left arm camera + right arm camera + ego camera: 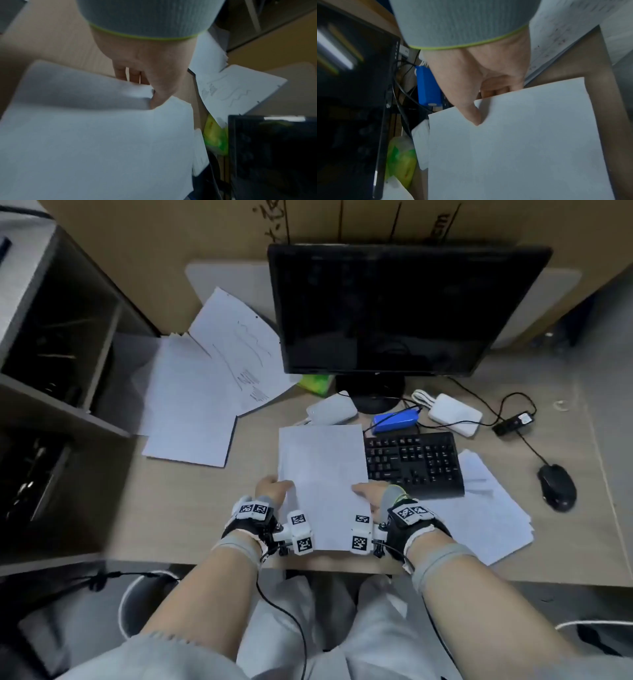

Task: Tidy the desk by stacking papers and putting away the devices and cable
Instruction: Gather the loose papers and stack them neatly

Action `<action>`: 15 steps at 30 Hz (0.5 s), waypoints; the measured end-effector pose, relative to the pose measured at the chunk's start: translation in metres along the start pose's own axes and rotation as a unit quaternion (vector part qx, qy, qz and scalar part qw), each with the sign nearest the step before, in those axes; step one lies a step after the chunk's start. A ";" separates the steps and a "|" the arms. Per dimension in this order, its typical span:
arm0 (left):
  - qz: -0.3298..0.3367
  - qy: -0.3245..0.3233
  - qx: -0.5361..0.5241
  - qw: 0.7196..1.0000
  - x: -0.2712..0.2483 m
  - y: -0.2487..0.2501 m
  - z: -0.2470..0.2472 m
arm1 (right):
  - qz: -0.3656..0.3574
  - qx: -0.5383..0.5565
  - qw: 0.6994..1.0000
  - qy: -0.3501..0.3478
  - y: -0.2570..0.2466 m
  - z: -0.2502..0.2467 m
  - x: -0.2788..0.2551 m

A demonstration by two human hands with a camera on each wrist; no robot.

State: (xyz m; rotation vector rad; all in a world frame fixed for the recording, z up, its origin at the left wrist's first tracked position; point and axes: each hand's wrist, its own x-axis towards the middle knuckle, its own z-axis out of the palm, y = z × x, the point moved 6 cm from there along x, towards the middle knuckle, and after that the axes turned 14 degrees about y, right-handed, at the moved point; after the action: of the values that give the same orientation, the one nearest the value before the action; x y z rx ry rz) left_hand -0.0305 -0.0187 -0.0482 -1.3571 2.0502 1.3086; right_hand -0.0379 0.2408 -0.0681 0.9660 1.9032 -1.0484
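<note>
White paper sheet (322, 474) | left hand (270, 489) pinches left edge; right hand (373, 494) pinches right edge

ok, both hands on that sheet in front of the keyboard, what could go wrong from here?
1. The left hand already buckles the held paper at its grip; more squeeze may crease it.
2. The sheet's far edge sits by the white device and blue device; pushing forward could knock them or snag the black cable.
3. The right hand pinches only the paper's edge, so the sheet might slip when lifted.
</note>
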 end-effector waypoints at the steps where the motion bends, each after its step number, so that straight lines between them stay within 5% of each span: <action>1: 0.014 -0.001 -0.001 1.000 -0.003 0.005 0.005 | 0.001 0.050 0.999 0.011 -0.001 -0.011 -0.012; 7: 0.085 -0.050 0.005 0.995 -0.060 0.063 0.062 | 0.028 0.141 0.986 0.083 0.030 -0.088 -0.038; 15: 0.160 -0.132 0.141 0.968 -0.156 0.065 0.202 | 0.161 0.213 0.954 0.139 0.164 -0.182 -0.034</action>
State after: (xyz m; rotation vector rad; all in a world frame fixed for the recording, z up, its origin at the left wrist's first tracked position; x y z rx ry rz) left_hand -0.0500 0.2411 -0.0098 -0.7097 2.2207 1.1830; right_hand 0.0739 0.4564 -0.0216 1.6866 1.6762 -1.1945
